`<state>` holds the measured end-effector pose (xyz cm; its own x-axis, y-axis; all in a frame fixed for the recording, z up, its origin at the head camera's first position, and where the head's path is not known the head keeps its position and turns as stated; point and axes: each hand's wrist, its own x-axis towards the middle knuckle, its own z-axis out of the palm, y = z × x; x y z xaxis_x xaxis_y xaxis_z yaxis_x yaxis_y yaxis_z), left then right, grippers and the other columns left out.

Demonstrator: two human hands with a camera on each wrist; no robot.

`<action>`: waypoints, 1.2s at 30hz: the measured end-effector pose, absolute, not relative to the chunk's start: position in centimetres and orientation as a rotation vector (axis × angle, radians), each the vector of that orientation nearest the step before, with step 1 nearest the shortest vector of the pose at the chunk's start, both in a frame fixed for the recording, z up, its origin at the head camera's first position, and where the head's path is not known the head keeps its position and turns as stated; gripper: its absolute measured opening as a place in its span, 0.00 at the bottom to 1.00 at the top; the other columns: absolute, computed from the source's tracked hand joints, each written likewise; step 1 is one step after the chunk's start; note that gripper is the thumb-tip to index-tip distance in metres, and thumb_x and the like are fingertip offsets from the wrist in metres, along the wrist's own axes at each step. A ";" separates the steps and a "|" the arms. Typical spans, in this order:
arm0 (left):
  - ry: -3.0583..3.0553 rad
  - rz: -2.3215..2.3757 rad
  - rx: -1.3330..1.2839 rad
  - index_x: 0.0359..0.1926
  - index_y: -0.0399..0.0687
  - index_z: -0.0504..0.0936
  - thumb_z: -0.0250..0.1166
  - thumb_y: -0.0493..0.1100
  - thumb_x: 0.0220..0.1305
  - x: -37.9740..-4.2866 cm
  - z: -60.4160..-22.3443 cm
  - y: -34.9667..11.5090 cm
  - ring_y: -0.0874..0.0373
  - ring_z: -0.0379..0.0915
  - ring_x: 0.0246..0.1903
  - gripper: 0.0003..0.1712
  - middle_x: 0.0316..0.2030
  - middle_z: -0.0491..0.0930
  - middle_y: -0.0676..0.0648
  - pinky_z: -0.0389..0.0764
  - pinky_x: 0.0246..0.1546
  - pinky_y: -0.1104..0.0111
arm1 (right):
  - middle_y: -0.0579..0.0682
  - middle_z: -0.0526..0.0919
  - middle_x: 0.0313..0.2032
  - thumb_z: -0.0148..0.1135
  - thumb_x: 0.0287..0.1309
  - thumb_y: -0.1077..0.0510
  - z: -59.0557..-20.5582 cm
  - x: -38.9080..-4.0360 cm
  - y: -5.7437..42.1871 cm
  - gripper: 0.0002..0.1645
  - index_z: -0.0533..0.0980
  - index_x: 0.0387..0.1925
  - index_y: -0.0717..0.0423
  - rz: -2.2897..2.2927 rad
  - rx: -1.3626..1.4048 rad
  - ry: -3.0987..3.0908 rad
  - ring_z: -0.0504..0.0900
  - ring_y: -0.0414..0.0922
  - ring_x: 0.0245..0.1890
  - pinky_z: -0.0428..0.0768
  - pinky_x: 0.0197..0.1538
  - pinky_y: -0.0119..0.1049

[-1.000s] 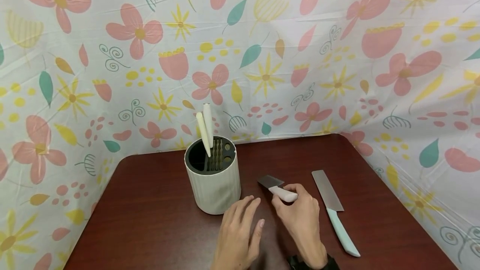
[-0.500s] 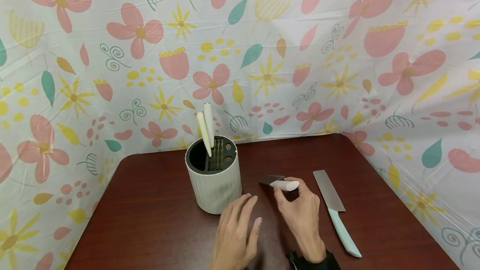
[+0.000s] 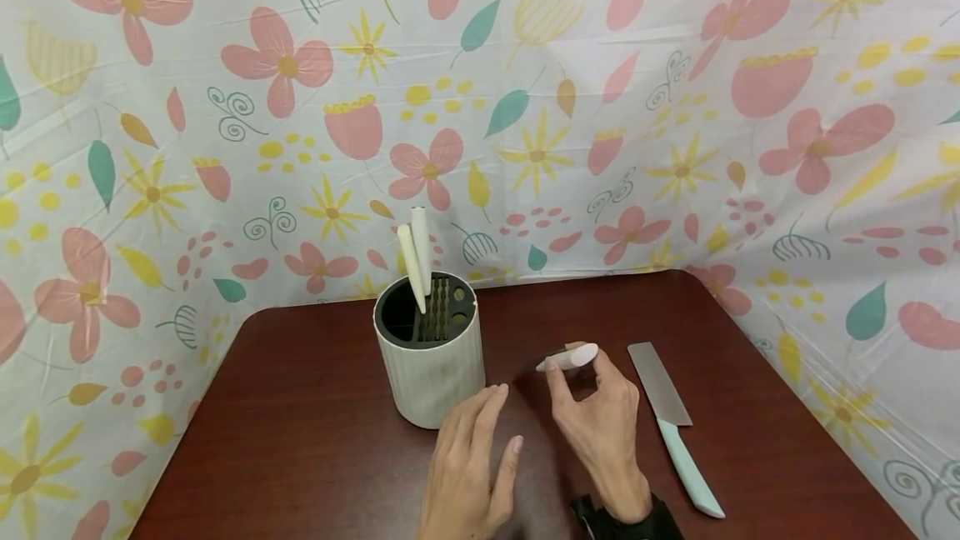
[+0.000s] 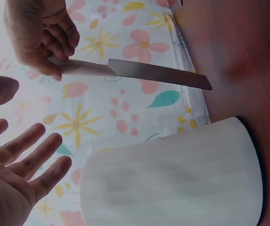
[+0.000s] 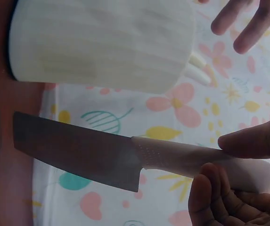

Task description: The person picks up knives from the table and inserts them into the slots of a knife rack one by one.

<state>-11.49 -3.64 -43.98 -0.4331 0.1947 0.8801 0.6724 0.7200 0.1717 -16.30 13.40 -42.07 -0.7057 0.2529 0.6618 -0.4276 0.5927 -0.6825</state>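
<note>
My right hand point(image 3: 600, 427) pinches the white handle of a knife point(image 5: 78, 150) between thumb and fingers. In the right wrist view its broad dark blade points down toward the table, beside the knife block. The round, ribbed white knife block point(image 3: 431, 386) has a black top with slots and two pale handles point(image 3: 420, 261) sticking up from it. My left hand point(image 3: 468, 465) is held with fingers extended in front of the block, and in the left wrist view its palm point(image 4: 3, 183) faces the block with nothing in it.
A cleaver point(image 3: 675, 427) with a pale mint handle lies on the dark red-brown table point(image 3: 300, 423), right of my right hand. A floral cloth point(image 3: 480, 107) hangs behind and along the sides of the table.
The knife in my right hand has tilted, its handle end rising and its blade turning downward. My left hand has stayed nearly where it was.
</note>
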 end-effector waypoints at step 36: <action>-1.719 -0.746 -0.822 0.62 0.27 0.74 0.51 0.40 0.72 -9.7 -39.1 -2.3 0.47 0.78 0.49 0.24 0.53 0.79 0.34 0.82 0.48 0.66 | 0.41 0.78 0.29 0.71 0.51 0.68 -36.3 -11.3 11.7 0.22 0.82 0.50 0.57 1.194 0.912 -1.858 0.72 0.30 0.28 0.73 0.30 0.18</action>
<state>-9.66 -2.32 -39.12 -0.2221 0.1679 0.9605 0.8160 0.5711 0.0889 -11.25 11.71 -36.32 -0.4784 -0.1718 0.8612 -0.8547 0.3160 -0.4117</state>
